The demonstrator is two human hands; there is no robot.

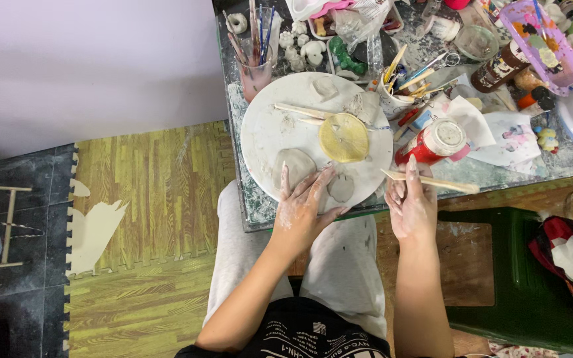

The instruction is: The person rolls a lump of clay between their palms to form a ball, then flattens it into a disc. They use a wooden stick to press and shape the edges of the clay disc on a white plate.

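Clay [295,163] lies flat at 7 o'clock on the round board [266,132], under the spread left hand [301,209]. Right hand [411,204] pinches a stick [432,181]. Red jar [432,142] stands just beside the board at 3 o'clock; yellow disc [343,137] sits mid-board.

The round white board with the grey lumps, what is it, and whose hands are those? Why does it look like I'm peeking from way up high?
The camera sits on a person's head and looks straight down, so you see their own two arms and lap. The round white board lies on a messy table, and the grey lumps are flat pieces of soft clay. A yellow disc also lies on the board. The left hand, smeared with clay, rests at the board's near edge beside two of the clay pieces. The right hand holds a thin wooden stick, a modelling tool. Next to it lies a red jar with a white lid. Farther back stands a cup of brushes and some small white clay figures.
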